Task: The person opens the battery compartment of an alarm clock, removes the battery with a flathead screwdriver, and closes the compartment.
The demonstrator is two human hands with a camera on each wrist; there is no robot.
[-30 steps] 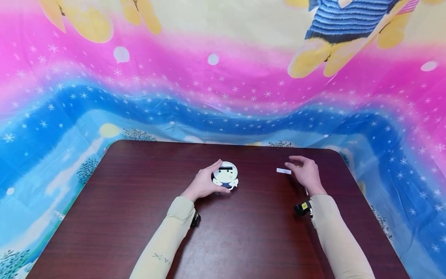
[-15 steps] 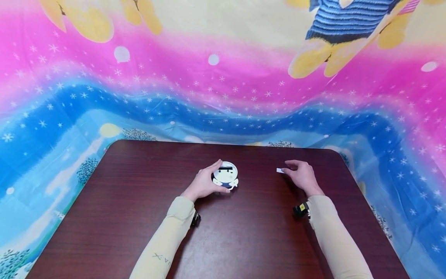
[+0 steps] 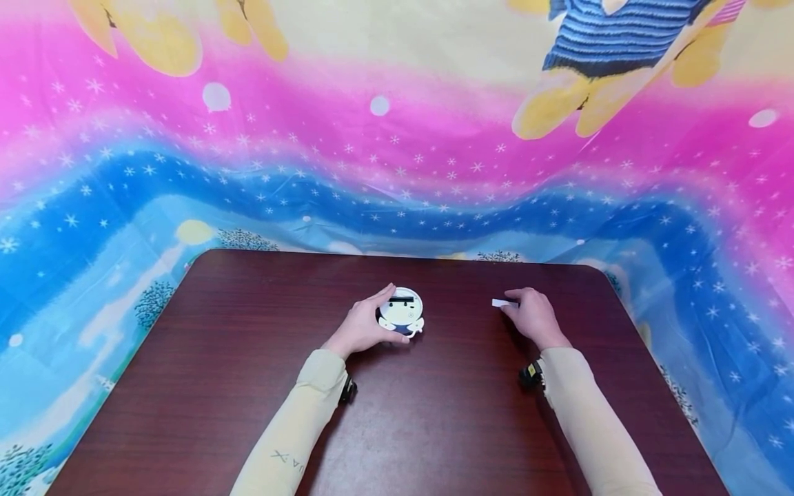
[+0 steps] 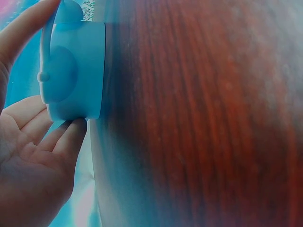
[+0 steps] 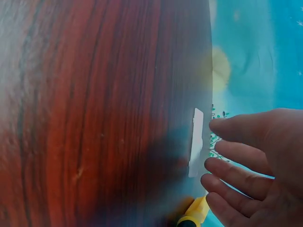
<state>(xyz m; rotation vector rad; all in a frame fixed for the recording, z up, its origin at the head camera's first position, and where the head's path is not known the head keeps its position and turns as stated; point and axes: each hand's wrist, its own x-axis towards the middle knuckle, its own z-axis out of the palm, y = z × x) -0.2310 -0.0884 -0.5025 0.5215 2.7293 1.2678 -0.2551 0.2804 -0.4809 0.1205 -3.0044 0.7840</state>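
Observation:
My left hand (image 3: 362,326) holds a round white device (image 3: 402,310) with a dark slot and a cartoon-like face, thumb and fingers on opposite sides of it. In the left wrist view the device (image 4: 75,71) looks tinted blue, stands on the table and has a thick side wall. My right hand (image 3: 535,318) is at a small flat white strip (image 3: 500,303) lying on the table. The right wrist view shows the fingers loosely bent beside the strip (image 5: 195,142), a narrow gap between them. Below those fingers lies a yellow and black object (image 5: 193,213), partly hidden, kind unclear.
The dark red-brown wooden table (image 3: 434,427) has rounded far corners. A colourful printed cloth (image 3: 397,151) hangs behind it and along both sides. Small black cameras are strapped to both wrists.
My right hand has shifted slightly left and down, its fingers moving over the white strip and partly covering it. The left hand and the white device stay still.

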